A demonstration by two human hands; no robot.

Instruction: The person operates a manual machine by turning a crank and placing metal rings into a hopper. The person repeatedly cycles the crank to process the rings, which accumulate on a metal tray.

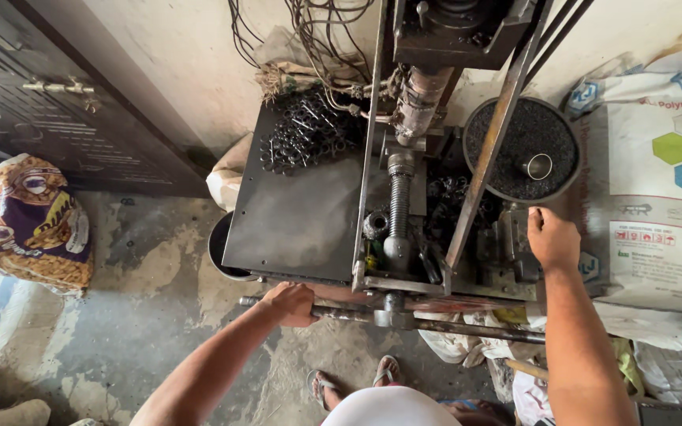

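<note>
I see the long metal bar (404, 319) lying crosswise along the front of the machine, at about 6 o'clock in my view, just above the two sandalled feet (357, 383). My left hand (290, 304) is wrapped round its left end, fingers curled shut on it in a full grip. The bar passes through a hub below the vertical threaded screw (399, 201) at the machine's centre.

My right hand (552, 237) sits at 3 o'clock, resting on top of a metal block (515, 248) at the machine's right side; the fingers are bent over it, but I cannot tell whether they clasp it or only lie on it.

Just beyond that hand, at 2 o'clock, stands a round dark tub (566, 170) filled with fine black granules, with a small metal cup (538, 166) sunk in them. At 11 o'clock a heap of black ring-shaped moulded parts (305, 130) lies on the flat dark table (297, 221) of the machine. Under the table's left edge, the rim of a dark bucket (219, 252) shows; its contents are hidden.

A white printed sack (657, 197) leans at 3 o'clock, and a brown patterned bag (25, 229) lies on the floor at 9 o'clock.
</note>
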